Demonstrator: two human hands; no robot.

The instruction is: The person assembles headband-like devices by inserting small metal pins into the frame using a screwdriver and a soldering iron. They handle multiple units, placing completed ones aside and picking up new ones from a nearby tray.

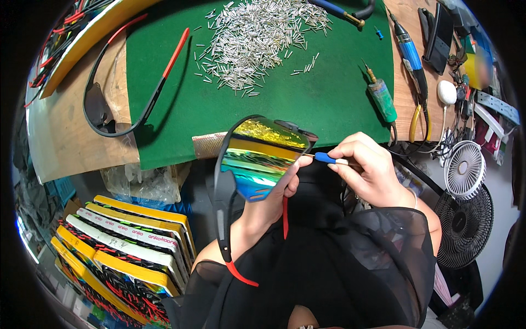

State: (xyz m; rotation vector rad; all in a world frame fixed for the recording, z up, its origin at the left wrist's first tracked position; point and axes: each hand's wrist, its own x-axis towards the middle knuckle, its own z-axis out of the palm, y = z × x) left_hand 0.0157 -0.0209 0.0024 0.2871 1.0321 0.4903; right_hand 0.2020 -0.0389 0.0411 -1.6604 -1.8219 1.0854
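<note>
My left hand (275, 202) is closed around a pair of sunglasses (263, 164) with a mirrored yellow, green and blue lens, a black frame and red temple tips. Most of its fingers are hidden behind the lens. A small screwdriver (324, 158) with a blue and white handle is pinched in the fingers of my right hand (368, 169). Its thin tip points left at the frame's hinge side, close to my left fingertips; whether it touches a screw cannot be made out. On the mat ahead lies a heap of small silver metal pins (257, 46).
Another pair of dark sunglasses (100, 112) stands at the left on the green mat's (170, 131) edge. A green-handled tool (382, 100) and a blue electric screwdriver (410, 52) lie at the right. Fans (465, 169) stand lower right. Stacked yellow and white trays (137, 263) of frames sit lower left.
</note>
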